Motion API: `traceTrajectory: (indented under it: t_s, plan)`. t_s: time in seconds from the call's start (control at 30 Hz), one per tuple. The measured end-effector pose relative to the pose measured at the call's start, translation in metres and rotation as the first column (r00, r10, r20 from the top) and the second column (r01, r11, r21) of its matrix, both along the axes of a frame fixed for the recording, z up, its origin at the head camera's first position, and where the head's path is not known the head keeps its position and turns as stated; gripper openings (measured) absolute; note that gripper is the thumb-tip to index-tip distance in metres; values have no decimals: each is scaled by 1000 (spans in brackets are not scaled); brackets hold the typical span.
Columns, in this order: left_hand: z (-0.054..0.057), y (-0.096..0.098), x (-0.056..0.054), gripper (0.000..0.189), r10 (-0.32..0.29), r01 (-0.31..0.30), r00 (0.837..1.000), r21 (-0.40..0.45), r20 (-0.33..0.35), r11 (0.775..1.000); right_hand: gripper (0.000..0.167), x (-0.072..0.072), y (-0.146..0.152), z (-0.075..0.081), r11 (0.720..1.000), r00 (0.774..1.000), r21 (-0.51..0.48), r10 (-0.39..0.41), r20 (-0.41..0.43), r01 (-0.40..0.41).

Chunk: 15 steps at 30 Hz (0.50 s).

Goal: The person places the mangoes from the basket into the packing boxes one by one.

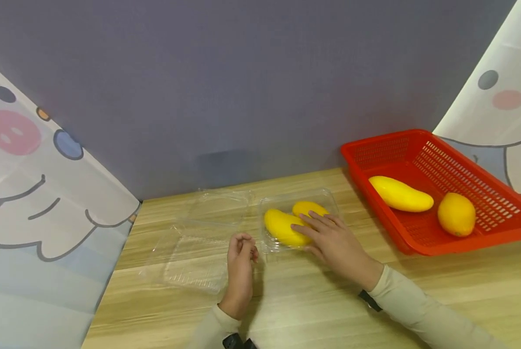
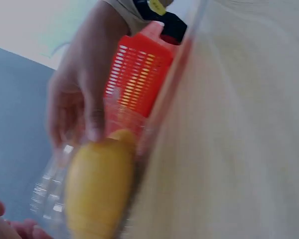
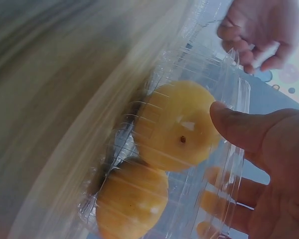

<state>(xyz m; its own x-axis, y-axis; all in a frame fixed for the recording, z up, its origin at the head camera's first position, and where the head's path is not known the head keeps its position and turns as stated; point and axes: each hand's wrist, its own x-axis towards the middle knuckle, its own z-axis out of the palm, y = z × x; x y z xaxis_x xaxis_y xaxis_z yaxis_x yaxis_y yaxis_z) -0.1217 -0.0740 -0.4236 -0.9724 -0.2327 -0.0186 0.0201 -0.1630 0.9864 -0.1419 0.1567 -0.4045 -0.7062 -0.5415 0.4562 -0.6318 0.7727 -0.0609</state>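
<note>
Two yellow mangoes (image 1: 282, 228) lie side by side in a clear plastic box (image 1: 267, 242) on the wooden table. My right hand (image 1: 336, 245) is over them, fingers extended and touching the tops of the mangoes. In the right wrist view its thumb rests by one mango (image 3: 177, 127), and the other fingers show behind the clear wall. My left hand (image 1: 241, 259) is just left of the box, its fingers loosely curled with nothing in them. Part of the left fingers shows blurred at the corner of the left wrist view.
Left of the hands lie clear plastic pieces, one ridged tray (image 1: 195, 264) and another piece (image 1: 219, 208) behind it. A red basket (image 1: 400, 242) at the right holds a long yellow mango (image 1: 400, 194) and a rounder orange-yellow fruit (image 1: 457, 215). A grey wall (image 1: 243, 97) rises behind the table.
</note>
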Motion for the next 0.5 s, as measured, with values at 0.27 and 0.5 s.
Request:
traceTrajectory:
  t_s: [0.27,0.5]
  plan:
    - [41,-37,-10,9,-102,89,993,-209,-54,974,55,2,3,1,1000,1000,1,-9,14,9]
    - [59,-124,-17,6,129,-148,988,-310,-81,939,55,1,0,-1,1000,1000,26,-13,6,13]
